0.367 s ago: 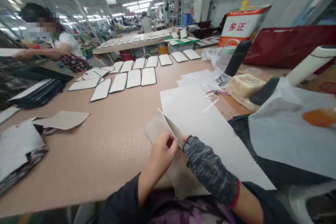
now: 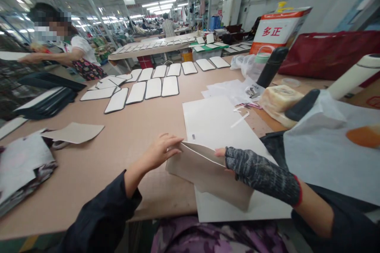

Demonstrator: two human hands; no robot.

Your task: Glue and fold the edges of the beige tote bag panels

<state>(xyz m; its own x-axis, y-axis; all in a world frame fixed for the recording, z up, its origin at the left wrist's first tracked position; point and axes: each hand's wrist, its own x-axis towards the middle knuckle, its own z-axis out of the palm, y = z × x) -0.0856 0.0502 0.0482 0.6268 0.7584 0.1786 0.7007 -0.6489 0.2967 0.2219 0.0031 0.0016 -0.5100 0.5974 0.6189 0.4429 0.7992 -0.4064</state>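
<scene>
Big busy workshop, tan surface, and I've got a folded beige piece lying partly over a white sheet. Right hand pinches its top edge; left hand is fingers-out at the left corner, can't tell if it's gripping. I'd keep that edge taut, no creases. Versus earlier, hands are wider apart, piece turned more crosswise

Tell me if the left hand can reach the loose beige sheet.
Likely yes: the left hand is at the folded beige sheet, with only tabletop between that hand and the loose beige sheet.
</scene>
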